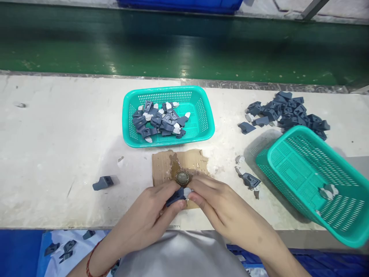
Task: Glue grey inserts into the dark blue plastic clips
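Between my hands, just in front of a small round cap (182, 177) on a wet cardboard piece (161, 165), is a dark grey-blue plastic part (175, 197) with a pale grey tip piece (187, 192) at its right end. My left hand (154, 209) pinches the dark part between thumb and fingers. My right hand (215, 202) has thumb and fingertips closed on the pale tip piece. Whether the two pieces are fully joined I cannot tell. Behind them, a green basket (168, 144) holds several dark parts with pale tips. To the left lies a single dark part (103, 183).
At the right a second green basket (265, 161) stands tilted with a few pale pieces inside. Behind it is a heap of dark parts (288, 111); another dark part (250, 180) lies left of that basket. A green conveyor belt (86, 46) runs along the back.
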Demonstrator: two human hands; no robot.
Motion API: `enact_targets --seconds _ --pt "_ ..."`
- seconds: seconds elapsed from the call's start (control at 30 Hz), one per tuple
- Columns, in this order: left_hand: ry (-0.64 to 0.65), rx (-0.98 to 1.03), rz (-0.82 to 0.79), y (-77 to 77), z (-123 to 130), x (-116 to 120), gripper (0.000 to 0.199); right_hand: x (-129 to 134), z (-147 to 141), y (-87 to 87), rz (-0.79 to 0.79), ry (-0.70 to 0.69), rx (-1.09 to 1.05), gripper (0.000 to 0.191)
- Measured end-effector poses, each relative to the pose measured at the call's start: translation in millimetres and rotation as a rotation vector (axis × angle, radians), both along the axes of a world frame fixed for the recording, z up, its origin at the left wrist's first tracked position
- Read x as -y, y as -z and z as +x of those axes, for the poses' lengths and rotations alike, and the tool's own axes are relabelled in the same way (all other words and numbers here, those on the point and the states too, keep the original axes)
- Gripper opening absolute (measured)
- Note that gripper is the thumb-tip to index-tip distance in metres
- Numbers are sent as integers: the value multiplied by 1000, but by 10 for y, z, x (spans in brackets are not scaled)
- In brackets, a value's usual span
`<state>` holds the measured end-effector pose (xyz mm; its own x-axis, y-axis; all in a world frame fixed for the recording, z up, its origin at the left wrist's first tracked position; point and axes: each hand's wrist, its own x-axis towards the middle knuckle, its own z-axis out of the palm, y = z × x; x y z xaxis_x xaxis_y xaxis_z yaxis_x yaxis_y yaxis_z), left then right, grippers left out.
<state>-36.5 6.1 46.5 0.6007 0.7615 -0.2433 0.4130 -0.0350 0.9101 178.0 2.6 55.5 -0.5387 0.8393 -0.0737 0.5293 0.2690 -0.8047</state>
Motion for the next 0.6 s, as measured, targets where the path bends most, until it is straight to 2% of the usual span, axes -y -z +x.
enact_targets --seconds 0.23,0.33,0.4,0.47,0.53,0.6 --pt "46 57 105 -81 45 -77 12 75 79 -154 36 112 -97 26" --pt "-48 74 283 -142 50 -248 16 167 302 -203 80 305 -119 21" --pt "-184 -1 436 -163 31 -427 22 267 615 -172 138 556 17 18" --pt "-306 -124 571 -150 -8 -631 33 398 1040 -77 234 829 291 20" --pt "-341 -225 668 -102 -64 -812 47 538 1493 69 308 965 614 24" --pt "-317 -265 728 -45 -135 -922 57 656 1878 239 351 1006 846 20"
